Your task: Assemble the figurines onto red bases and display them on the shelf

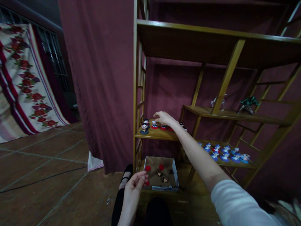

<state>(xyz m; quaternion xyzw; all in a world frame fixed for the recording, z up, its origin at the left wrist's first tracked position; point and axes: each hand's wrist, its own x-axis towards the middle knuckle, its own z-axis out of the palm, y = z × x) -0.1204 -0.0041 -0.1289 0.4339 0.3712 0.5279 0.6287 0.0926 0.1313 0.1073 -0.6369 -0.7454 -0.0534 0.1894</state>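
Note:
My right hand (165,119) reaches onto the middle shelf, its fingers curled down at the head of a small white-headed figurine (154,124) on a red base. Another red-based figurine (163,126) stands beside it, partly under my wrist. To the left are dark-haired figurines (144,128) on dark bases. Lower down, my left hand (136,182) is closed in a pinch at the near left edge of an open cardboard box (174,175). A red disc (147,182) shows right by its fingertips; whether they hold it is unclear. Red discs (161,167) and small figurine parts (165,180) lie in the box.
Blue-and-white figurines (225,152) fill a lower shelf at right. A green figure (249,103) and a clear one stand on a higher ledge. A wooden upright (135,94) bounds the shelf on the left, beside a maroon curtain (101,78). A cable (47,179) crosses the floor.

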